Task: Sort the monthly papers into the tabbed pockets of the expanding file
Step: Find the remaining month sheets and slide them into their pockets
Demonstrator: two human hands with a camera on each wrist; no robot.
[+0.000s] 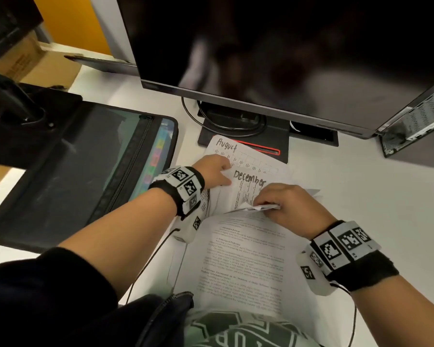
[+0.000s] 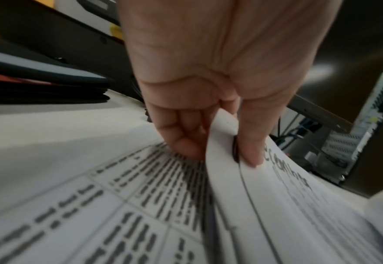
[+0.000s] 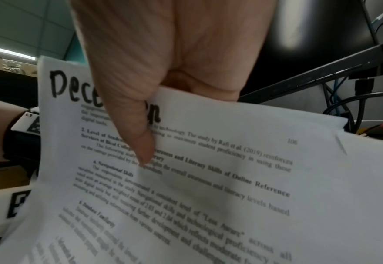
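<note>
The black expanding file (image 1: 68, 171) lies open on the left of the desk, its coloured tabs (image 1: 158, 151) along its right side. A sheet marked "December" (image 1: 248, 182) is lifted over a sheet marked "August" (image 1: 226, 146) and a printed page (image 1: 241, 259). My left hand (image 1: 223, 175) pinches the December sheet's top left corner between thumb and fingers (image 2: 249, 153). My right hand (image 1: 268, 206) grips its lower edge, thumb (image 3: 141, 142) on top of the December sheet (image 3: 231, 178), fingers hidden beneath. A gridded page (image 2: 118, 205) lies flat under the left hand (image 2: 220, 151).
A dark monitor (image 1: 261, 46) on its stand (image 1: 243, 128) rises right behind the papers. A computer case (image 1: 416, 121) stands at the right. A cardboard box (image 1: 35, 63) and a black device (image 1: 10, 108) sit at the far left. Wrist cables trail over the desk.
</note>
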